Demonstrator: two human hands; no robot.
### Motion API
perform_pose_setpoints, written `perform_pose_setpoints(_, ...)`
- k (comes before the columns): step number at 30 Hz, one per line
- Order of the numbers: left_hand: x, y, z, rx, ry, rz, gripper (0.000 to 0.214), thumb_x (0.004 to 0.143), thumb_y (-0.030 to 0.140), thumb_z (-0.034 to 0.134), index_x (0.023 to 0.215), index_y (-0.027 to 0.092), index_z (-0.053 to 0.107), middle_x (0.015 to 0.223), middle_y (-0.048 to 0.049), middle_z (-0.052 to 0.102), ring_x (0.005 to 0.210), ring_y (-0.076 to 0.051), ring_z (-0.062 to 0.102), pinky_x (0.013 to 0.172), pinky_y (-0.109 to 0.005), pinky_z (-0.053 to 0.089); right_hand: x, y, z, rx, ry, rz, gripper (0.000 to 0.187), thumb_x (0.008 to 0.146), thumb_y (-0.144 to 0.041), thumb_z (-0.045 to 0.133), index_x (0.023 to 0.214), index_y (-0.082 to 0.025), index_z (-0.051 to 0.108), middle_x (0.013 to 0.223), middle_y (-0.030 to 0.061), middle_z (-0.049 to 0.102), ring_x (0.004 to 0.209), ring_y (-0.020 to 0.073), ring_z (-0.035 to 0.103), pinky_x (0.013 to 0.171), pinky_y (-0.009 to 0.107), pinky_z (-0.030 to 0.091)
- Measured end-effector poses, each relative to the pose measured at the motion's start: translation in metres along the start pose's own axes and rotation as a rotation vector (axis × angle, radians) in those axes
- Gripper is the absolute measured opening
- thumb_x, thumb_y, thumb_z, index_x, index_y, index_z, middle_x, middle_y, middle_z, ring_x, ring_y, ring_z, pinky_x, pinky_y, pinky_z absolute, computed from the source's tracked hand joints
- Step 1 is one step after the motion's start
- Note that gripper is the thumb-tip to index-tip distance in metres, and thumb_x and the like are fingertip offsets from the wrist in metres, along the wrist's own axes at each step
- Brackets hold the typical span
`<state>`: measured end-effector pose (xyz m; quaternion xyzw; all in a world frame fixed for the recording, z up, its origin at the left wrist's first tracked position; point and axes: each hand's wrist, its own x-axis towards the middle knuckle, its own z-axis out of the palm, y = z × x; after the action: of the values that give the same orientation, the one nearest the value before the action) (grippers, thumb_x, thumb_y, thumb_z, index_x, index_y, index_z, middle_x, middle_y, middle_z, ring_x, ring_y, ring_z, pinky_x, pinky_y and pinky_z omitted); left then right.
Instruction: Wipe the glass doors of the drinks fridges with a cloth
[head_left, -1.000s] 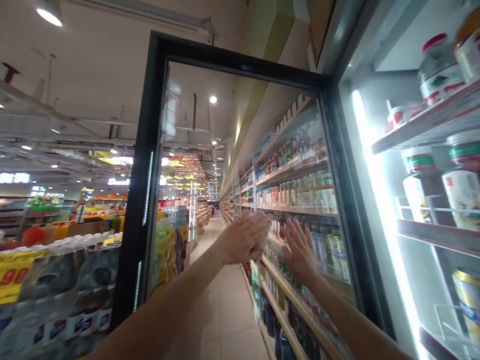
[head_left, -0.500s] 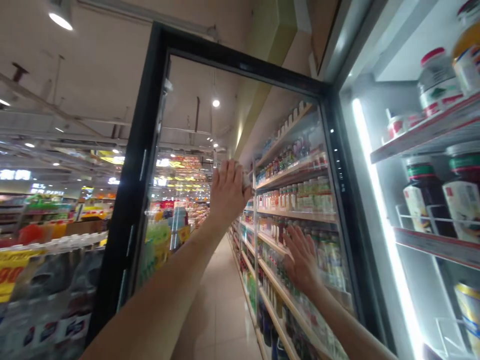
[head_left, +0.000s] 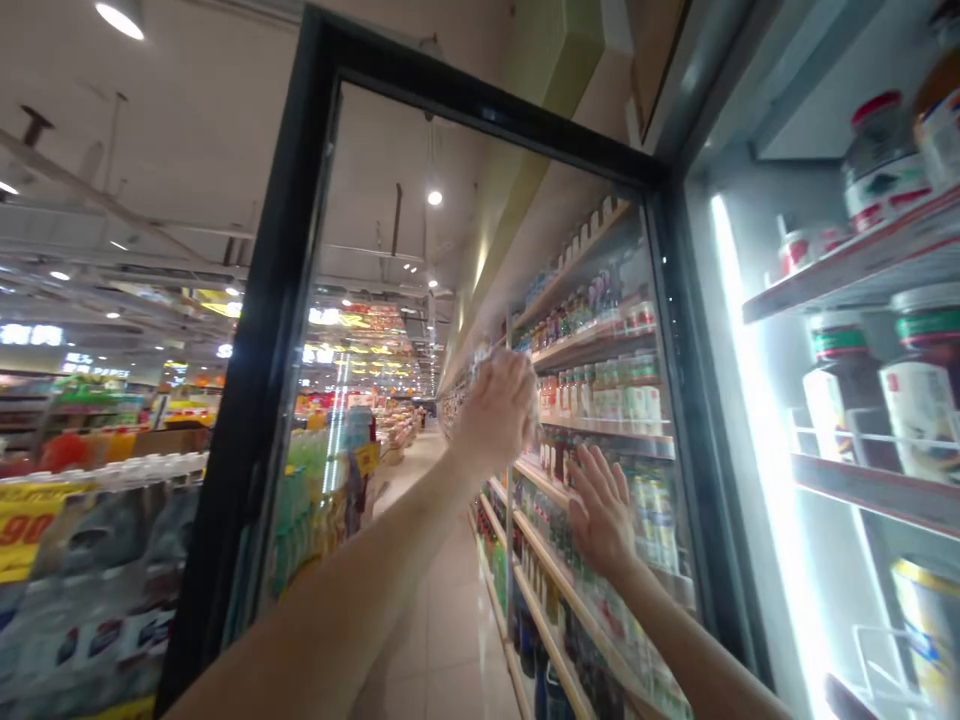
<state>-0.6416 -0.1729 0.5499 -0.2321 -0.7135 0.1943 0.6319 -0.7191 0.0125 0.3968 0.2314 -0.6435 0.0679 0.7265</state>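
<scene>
A glass cooler door (head_left: pixel 302 200) with a black frame stands swung open in front of me. My left hand (head_left: pixel 495 415) is pressed to the middle of its pane, fingers bent over a pale, crumpled cloth (head_left: pixel 534 405). Most of that cloth is hidden under the palm, and motion blurs its edges. Lower on the right side of the pane, my right hand (head_left: pixel 601 510) lies with fingers stretched out, apparently against the glass and holding nothing.
On the right is the lit cooler, its shelves (head_left: pixel 870 255) bearing jars, bottles and cans. Packs of bottled drinks (head_left: pixel 97 590) with a yellow price sign (head_left: pixel 30 525) stand at left. Through the glass, an aisle floor (head_left: pixel 450 610) runs beside stocked shelves.
My left hand has slid right and down across the glass with the cloth. The right hand stays at nearly the same place.
</scene>
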Motion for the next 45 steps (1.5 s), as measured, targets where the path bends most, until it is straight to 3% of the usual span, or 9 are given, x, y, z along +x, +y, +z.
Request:
perform_pose_setpoints(3, 0.005, 0.012, 0.009, -0.053, -0.083, 0.257, 0.052, 0.089, 0.037, 0.036, 0.133, 0.011, 0.042, 0.146, -0.0100, 0.036, 0.138, -0.026, 0.026, 0.113, -0.042, 0.022, 0.001, -0.001, 0.000, -0.006, -0.004, -0.001, 0.063, 0.085, -0.019, 0.040, 0.145, -0.027, 0.021, 0.142, 0.0088, 0.043, 0.137, 0.0253, 0.030, 0.107, 0.051, 0.030)
perform_pose_setpoints(9, 0.017, -0.012, 0.006, 0.011, 0.064, -0.151, 0.054, 0.088, 0.035, 0.039, 0.135, 0.008, 0.039, 0.147, -0.0150, 0.032, 0.138, -0.031, 0.023, 0.112, -0.048, 0.022, 0.001, -0.001, 0.002, -0.003, -0.028, -0.002, 0.060, 0.085, -0.018, 0.040, 0.143, -0.024, 0.026, 0.141, 0.0102, 0.043, 0.138, 0.0250, 0.027, 0.108, 0.051, 0.028)
perform_pose_setpoints(14, -0.035, 0.008, 0.015, -0.080, -0.046, 0.430, 0.050, 0.090, 0.037, 0.037, 0.133, 0.014, 0.043, 0.143, -0.0081, 0.041, 0.136, -0.023, 0.031, 0.113, -0.038, 0.021, 0.001, -0.001, 0.005, 0.013, -0.034, 0.004, 0.058, 0.085, -0.019, 0.042, 0.142, -0.023, 0.029, 0.142, 0.0101, 0.041, 0.139, 0.0249, 0.026, 0.109, 0.051, 0.025)
perform_pose_setpoints(19, -0.053, -0.030, 0.004, 0.024, 0.021, -0.012, 0.054, 0.090, 0.036, 0.037, 0.138, 0.010, 0.036, 0.147, -0.0136, 0.032, 0.139, -0.028, 0.022, 0.112, -0.046, 0.022, 0.001, -0.003, 0.007, 0.019, -0.023, 0.021, 0.059, 0.085, -0.018, 0.042, 0.142, -0.025, 0.028, 0.142, 0.0090, 0.042, 0.138, 0.0240, 0.027, 0.110, 0.050, 0.025)
perform_pose_setpoints(24, -0.073, -0.053, -0.005, -0.008, -0.044, 0.295, 0.052, 0.089, 0.038, 0.039, 0.136, 0.016, 0.040, 0.146, -0.0069, 0.036, 0.139, -0.022, 0.024, 0.114, -0.039, 0.019, 0.000, -0.001, 0.010, 0.014, -0.019, 0.011, 0.060, 0.085, -0.018, 0.042, 0.143, -0.026, 0.027, 0.143, 0.0088, 0.041, 0.138, 0.0240, 0.029, 0.109, 0.050, 0.025)
perform_pose_setpoints(28, -0.092, -0.051, -0.008, 0.083, 0.021, -0.066, 0.054, 0.090, 0.037, 0.038, 0.136, 0.009, 0.038, 0.147, -0.0136, 0.033, 0.139, -0.028, 0.022, 0.111, -0.044, 0.022, -0.001, -0.001, 0.011, 0.009, -0.021, 0.007, 0.060, 0.085, -0.019, 0.042, 0.143, -0.026, 0.026, 0.143, 0.0094, 0.041, 0.137, 0.0249, 0.029, 0.108, 0.051, 0.027)
perform_pose_setpoints(33, -0.111, -0.042, -0.007, -0.027, -0.088, 0.322, 0.055, 0.088, 0.040, 0.040, 0.138, 0.018, 0.036, 0.148, -0.0052, 0.033, 0.140, -0.022, 0.022, 0.113, -0.037, 0.020, -0.001, -0.001, 0.010, 0.009, -0.034, 0.016, 0.062, 0.085, -0.019, 0.041, 0.144, -0.028, 0.023, 0.143, 0.0092, 0.041, 0.137, 0.0255, 0.030, 0.108, 0.052, 0.027)
perform_pose_setpoints(39, -0.138, -0.049, -0.015, 0.088, 0.077, -0.310, 0.058, 0.087, 0.034, 0.043, 0.140, 0.014, 0.031, 0.147, -0.0137, 0.033, 0.139, -0.028, 0.021, 0.109, -0.046, 0.026, -0.001, 0.000, 0.010, 0.004, -0.025, 0.016, 0.061, 0.085, -0.020, 0.042, 0.144, -0.027, 0.024, 0.142, 0.0094, 0.043, 0.137, 0.0253, 0.030, 0.107, 0.052, 0.028)
perform_pose_setpoints(45, -0.205, -0.010, -0.016, -0.070, -0.062, 0.203, 0.057, 0.086, 0.041, 0.044, 0.138, 0.022, 0.037, 0.144, -0.0003, 0.039, 0.140, -0.018, 0.020, 0.116, -0.034, 0.012, -0.001, -0.001, 0.009, 0.004, -0.038, 0.025, 0.060, 0.086, -0.020, 0.040, 0.143, -0.027, 0.025, 0.141, 0.0092, 0.043, 0.137, 0.0246, 0.030, 0.108, 0.051, 0.027)
